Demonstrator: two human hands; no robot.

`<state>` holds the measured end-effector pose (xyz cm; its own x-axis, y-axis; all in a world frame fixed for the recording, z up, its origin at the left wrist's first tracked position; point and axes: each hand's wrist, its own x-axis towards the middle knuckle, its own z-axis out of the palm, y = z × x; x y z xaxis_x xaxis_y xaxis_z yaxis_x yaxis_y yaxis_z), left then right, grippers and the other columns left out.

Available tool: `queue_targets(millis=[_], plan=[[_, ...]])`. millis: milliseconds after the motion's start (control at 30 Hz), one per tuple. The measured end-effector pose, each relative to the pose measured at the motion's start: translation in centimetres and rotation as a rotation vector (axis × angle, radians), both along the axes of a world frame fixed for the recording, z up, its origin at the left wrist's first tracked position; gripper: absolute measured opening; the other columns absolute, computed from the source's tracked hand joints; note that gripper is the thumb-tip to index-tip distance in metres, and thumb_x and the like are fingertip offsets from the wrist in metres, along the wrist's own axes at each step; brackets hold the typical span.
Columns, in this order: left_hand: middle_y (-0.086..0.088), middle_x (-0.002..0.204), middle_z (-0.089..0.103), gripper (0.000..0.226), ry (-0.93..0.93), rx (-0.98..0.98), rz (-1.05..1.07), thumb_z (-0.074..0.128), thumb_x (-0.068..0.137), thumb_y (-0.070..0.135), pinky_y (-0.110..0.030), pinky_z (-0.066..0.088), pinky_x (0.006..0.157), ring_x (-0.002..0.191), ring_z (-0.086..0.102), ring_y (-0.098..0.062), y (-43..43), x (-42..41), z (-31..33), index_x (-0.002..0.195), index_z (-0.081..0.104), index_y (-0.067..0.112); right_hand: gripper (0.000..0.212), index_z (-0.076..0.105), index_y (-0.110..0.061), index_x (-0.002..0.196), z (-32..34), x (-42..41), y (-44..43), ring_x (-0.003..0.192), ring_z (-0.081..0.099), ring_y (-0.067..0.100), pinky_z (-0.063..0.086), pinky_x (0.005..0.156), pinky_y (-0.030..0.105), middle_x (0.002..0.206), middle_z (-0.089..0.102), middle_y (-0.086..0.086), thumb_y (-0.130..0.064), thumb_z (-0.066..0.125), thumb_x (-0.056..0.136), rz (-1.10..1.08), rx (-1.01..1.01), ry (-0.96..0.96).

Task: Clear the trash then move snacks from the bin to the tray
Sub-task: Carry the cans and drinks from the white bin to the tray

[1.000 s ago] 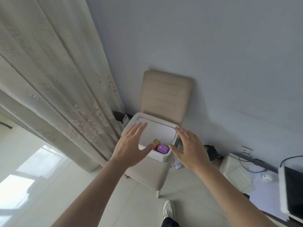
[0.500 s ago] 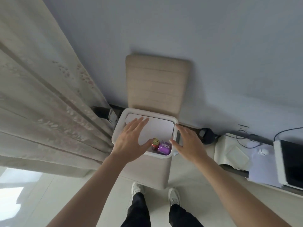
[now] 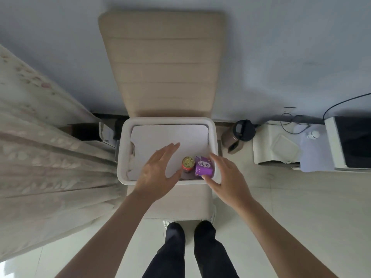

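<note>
Two snacks sit in the near right corner of the white bin [image 3: 120, 157]: a small can [image 3: 188, 163] with a yellow top, upright, and a purple packet [image 3: 203, 167] touching it on the right. The bin sits on the seat of a beige chair [image 3: 160, 67] against the wall. A white paper sheet [image 3: 170, 135] covers the rest of the bin floor. No tray in view.

Left hand [image 3: 158, 169]: flat and wide, fingers straight, above the paper just left of the can, holding nothing. Right hand [image 3: 226, 177]: at the bin's near right corner, thumb at the packet's near edge, fingers curved past its far right side. They bracket it; I can't tell if they have closed on it.

Step in hand, my read: right hand takes the purple packet. The paper may be the trash part, not sure.

How to do it well:
- Close thumb and fingers on the packet's two opposite sides, not the soft face, which I guess would crumple.
- Lift straight up before moving sideways, since the bin wall is right beside it.
- Watch the can. It touches the packet and could tip if the packet drags.
- Left hand can steady the can or the bin rim, or press the paper flat.
- Keep the bin from sliding on the seat.
</note>
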<state>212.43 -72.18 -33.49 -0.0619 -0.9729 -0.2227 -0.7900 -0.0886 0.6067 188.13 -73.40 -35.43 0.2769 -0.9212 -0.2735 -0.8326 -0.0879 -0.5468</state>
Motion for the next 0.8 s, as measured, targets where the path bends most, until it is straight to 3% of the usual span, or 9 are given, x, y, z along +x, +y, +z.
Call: queue_targets(millis=[167, 367, 633, 800], plan=[[0.012, 0.158, 0.04, 0.073, 0.032, 0.043, -0.036, 0.069, 0.094, 0.036, -0.035, 0.032, 0.121, 0.144, 0.037, -0.01, -0.4, -0.3, -6.8, 0.156, 0.031, 0.04, 0.069, 0.04, -0.027, 0.148, -5.4, 0.1, -0.2, 0.125, 0.051, 0.008, 0.044, 0.096, 0.014, 0.139, 0.055, -0.008, -0.055, 0.065, 0.09, -0.028, -0.02, -0.021], [0.018, 0.159, 0.036, 0.075, 0.04, 0.072, -0.055, 0.07, 0.093, 0.039, -0.019, 0.025, 0.111, 0.144, 0.033, -0.004, -1.5, -0.6, -12.3, 0.155, 0.03, 0.046, 0.075, 0.039, -0.026, 0.149, -10.0, -0.6, -1.1, 0.13, 0.049, 0.012, 0.053, 0.099, 0.027, 0.143, 0.052, -0.005, -0.057, 0.068, 0.086, 0.051, -0.076, 0.0], [0.022, 0.158, 0.035, 0.087, 0.131, 0.104, -0.046, 0.082, 0.083, 0.035, -0.02, 0.031, 0.108, 0.143, 0.035, -0.001, -3.0, -1.8, -15.7, 0.152, 0.031, 0.052, 0.084, 0.04, -0.029, 0.147, -12.0, -0.5, -2.8, 0.128, 0.051, 0.016, 0.05, 0.096, 0.026, 0.143, 0.052, -0.005, -0.043, 0.084, 0.078, 0.202, -0.076, -0.008], [0.024, 0.156, 0.038, 0.086, 0.208, 0.111, -0.038, 0.084, 0.082, 0.029, -0.014, 0.032, 0.108, 0.135, 0.034, 0.012, -3.0, -2.2, -17.2, 0.15, 0.037, 0.052, 0.083, 0.048, -0.025, 0.145, -12.6, -1.1, -3.7, 0.122, 0.057, 0.019, 0.054, 0.093, 0.029, 0.138, 0.058, -0.002, -0.033, 0.089, 0.072, 0.28, -0.118, 0.009]])
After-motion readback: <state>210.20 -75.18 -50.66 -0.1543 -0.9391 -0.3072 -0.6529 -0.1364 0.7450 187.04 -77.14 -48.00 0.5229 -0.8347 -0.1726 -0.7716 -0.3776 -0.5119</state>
